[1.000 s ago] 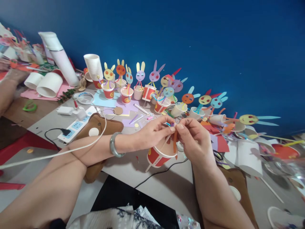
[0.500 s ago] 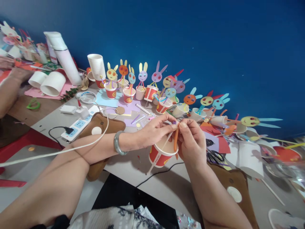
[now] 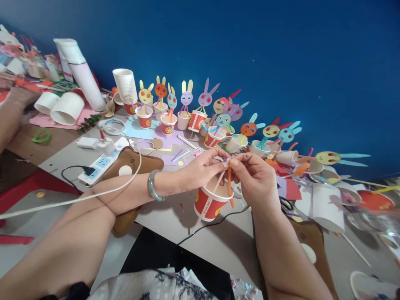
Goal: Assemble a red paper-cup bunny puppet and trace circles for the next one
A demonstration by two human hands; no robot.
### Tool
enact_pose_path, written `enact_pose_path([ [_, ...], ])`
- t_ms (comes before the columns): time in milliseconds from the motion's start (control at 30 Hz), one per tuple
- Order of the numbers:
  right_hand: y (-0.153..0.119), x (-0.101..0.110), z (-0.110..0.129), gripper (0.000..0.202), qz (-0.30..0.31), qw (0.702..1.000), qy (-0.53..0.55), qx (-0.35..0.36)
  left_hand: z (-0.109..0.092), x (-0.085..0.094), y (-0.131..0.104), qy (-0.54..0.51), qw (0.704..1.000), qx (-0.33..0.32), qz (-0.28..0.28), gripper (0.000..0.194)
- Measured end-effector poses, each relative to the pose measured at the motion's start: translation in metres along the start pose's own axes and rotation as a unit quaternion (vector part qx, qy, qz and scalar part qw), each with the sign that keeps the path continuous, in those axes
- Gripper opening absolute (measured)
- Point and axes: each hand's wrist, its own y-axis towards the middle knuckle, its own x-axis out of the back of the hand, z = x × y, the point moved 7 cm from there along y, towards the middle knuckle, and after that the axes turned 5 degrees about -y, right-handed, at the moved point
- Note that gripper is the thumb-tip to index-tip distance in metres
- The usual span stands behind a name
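Your right hand (image 3: 258, 179) has shifted slightly outward over the last half second, its wrist now hiding more of the black scissors (image 3: 286, 204). You have the orange strip (image 3: 229, 181) pinched by its top between right thumb and forefinger; your left hand (image 3: 203, 171) seems to grip the upper end of the pale stick (image 3: 219, 183). Directly below both hands, the red paper cup (image 3: 215, 210) sits tilted above the table (image 3: 168, 212). Your stick slants down-left into its mouth; the strip hangs at its right rim, nearer your right hand.
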Motion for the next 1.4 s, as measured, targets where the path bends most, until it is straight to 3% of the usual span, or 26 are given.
enact_pose_path([
  [167,0.000,-0.001,0.005,0.038,0.007,1.000,-0.019,-0.001,-0.009,-0.005,-0.004,0.002,1.000,0.027,-0.010,0.021],
  [333,-0.002,-0.004,-0.005,0.038,0.009,0.999,0.039,-0.012,-0.013,-0.006,-0.006,0.009,0.999,0.041,-0.023,0.011],
  [633,-0.007,-0.015,-0.027,0.041,0.023,0.988,0.131,-0.078,-0.004,-0.003,-0.001,-0.021,1.000,0.008,-0.011,0.034],
  [833,-0.012,-0.018,-0.023,0.041,-0.013,0.992,0.106,-0.061,-0.005,-0.004,-0.003,-0.046,0.999,0.018,-0.023,0.025],
  [967,-0.014,-0.018,-0.022,0.038,-0.031,0.994,0.091,-0.053,-0.005,-0.003,-0.002,-0.048,0.998,0.020,-0.023,0.029],
  [1400,-0.012,-0.028,-0.023,0.037,0.006,0.975,0.186,-0.121,-0.008,-0.003,-0.002,-0.020,0.999,-0.016,-0.019,0.036],
])
